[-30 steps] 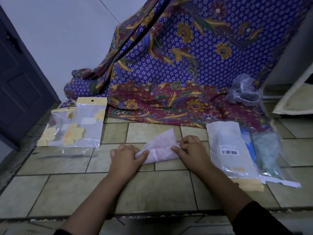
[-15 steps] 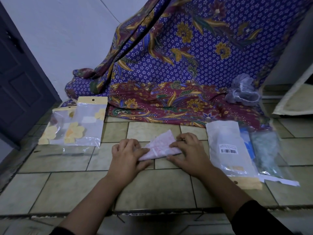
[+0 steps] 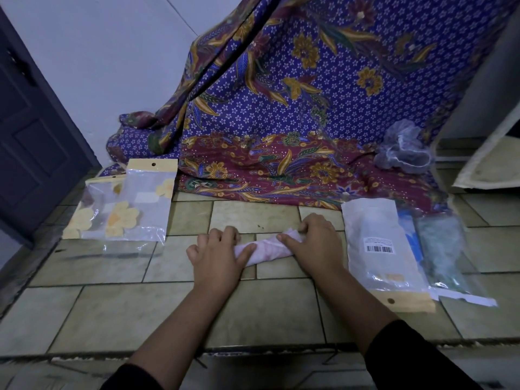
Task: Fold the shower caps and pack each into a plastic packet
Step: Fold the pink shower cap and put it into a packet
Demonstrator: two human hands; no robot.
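Shower cap (image 3: 264, 247) work sits right in front of us, on the tiled floor (image 3: 112, 305). Nearest, our forearms reach forward out of dark sleeves. Our left hand (image 3: 216, 254) has its fingers curled and its thumb laid over the cap's left end. Our right hand (image 3: 312, 243) pinches the right end between thumb and bent fingers, so each grip is closed on the cap. The cap is pale pink and white, folded into a narrow, crumpled strip that runs left to right between the hands. Just right of our right hand lies a barcode packet (image 3: 377, 243), with a green-filled packet (image 3: 441, 249) beside it. Flower-print packets (image 3: 135, 209) lie to the far left. Farther back, a grey shower cap (image 3: 402, 147) rests loose on the batik cloth (image 3: 281, 108).
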